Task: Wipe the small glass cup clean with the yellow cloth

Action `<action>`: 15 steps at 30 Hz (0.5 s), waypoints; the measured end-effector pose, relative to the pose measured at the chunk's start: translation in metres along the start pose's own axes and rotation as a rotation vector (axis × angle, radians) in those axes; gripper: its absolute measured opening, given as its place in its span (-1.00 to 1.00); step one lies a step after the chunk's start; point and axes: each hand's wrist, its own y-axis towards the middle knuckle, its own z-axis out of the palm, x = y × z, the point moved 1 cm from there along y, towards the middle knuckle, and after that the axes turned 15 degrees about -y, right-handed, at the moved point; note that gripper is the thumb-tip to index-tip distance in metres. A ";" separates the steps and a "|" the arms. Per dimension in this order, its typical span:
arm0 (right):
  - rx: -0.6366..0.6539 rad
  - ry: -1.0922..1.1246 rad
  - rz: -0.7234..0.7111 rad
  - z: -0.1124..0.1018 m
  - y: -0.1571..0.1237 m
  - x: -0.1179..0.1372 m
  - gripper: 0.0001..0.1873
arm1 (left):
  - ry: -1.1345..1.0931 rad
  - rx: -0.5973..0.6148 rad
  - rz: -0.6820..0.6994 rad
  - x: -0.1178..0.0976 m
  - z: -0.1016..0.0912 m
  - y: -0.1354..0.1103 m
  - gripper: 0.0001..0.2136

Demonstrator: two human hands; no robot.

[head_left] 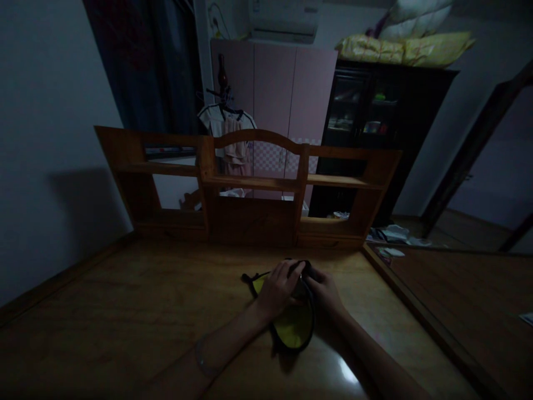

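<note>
A person's 2 bare hands work at a yellow pouch (293, 329) with dark edging, just above a wooden worktop (166, 300) in a dimly lit room. The left hand (283, 286) lies over the pouch's upper part, its fingers bent close together and reaching to the dark edge; whether they pinch it cannot be told. The right hand (327, 290), just beside it, is closed on the same edge, thumb toward the left hand's fingertips, the other fingers largely hidden. A small bright glint shows between the 2 hands. The pouch's rounded yellow end hangs below the left hand, toward the wearer, while a narrower dark-tipped corner juts out beyond that hand's outer side. A thin band (202, 355) circles the left forearm.

Beyond both hands, well apart from them, a wooden shelf unit (252, 182) with an arched centre rises along the worktop's far edge. Farther off stand a pink wardrobe (273, 89), clothes (235, 133) on a hanger and, past the right hand's side, a dark cabinet (416, 111) topped with yellow bundles (437, 49). A dark curtain (145, 66) hangs far beyond the left hand, on its outer side.
</note>
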 end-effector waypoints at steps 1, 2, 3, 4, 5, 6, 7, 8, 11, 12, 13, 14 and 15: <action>0.043 0.067 0.024 0.001 0.001 -0.002 -0.70 | 0.012 0.000 -0.009 0.000 0.000 0.000 -0.12; 0.081 0.125 0.044 0.002 0.002 -0.003 -0.69 | 0.024 0.003 -0.019 0.001 0.000 -0.001 -0.10; 0.110 0.167 0.066 0.002 0.003 -0.005 -0.68 | 0.034 0.001 -0.033 0.002 0.000 -0.001 -0.08; 0.129 0.197 0.089 0.002 0.003 -0.007 -0.68 | 0.039 -0.002 -0.050 0.002 0.000 -0.001 -0.07; 0.136 0.221 0.107 0.003 0.003 -0.008 -0.66 | 0.036 -0.003 -0.072 0.003 0.001 -0.001 -0.06; 0.136 0.235 0.127 0.003 0.002 -0.010 -0.65 | 0.028 -0.001 -0.093 0.004 0.002 -0.001 -0.07; 0.126 0.257 0.145 0.004 0.001 -0.010 -0.62 | 0.018 -0.004 -0.112 0.004 0.002 -0.001 -0.07; 0.119 0.293 0.160 0.005 0.000 -0.010 -0.60 | 0.008 -0.007 -0.132 0.005 0.002 -0.001 -0.08; 0.189 0.438 0.196 0.009 -0.003 -0.008 -0.54 | -0.027 -0.022 -0.175 0.006 0.004 -0.001 -0.07; 0.194 0.476 0.196 0.009 -0.003 -0.007 -0.53 | -0.036 -0.025 -0.178 0.007 0.004 -0.001 -0.08; 0.203 0.491 0.209 0.010 -0.003 -0.007 -0.53 | -0.044 -0.028 -0.173 0.007 0.005 -0.001 -0.09; 0.211 0.483 0.220 0.009 -0.003 -0.008 -0.52 | -0.049 -0.028 -0.164 0.007 0.006 0.000 -0.09; 0.196 0.456 0.221 0.008 -0.003 -0.010 -0.51 | -0.050 -0.029 -0.149 0.007 0.007 0.000 -0.08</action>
